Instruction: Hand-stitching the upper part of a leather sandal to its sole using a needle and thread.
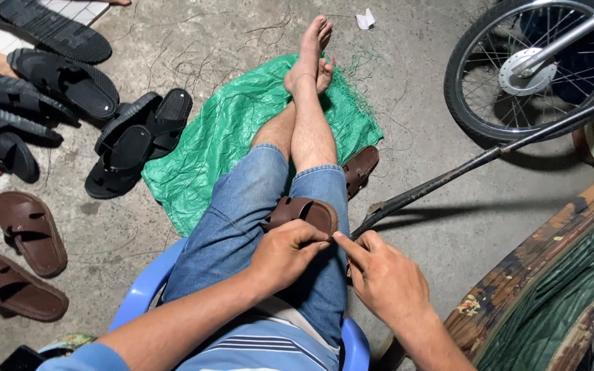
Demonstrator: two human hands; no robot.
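Your left hand [284, 253] covers the near end of the brown sandal [305, 212] (its sole unseen). Second brown sandal [359, 168] half hidden behind your leg. Wheel [535, 64] cut by the top edge; right fingertips too small to read.
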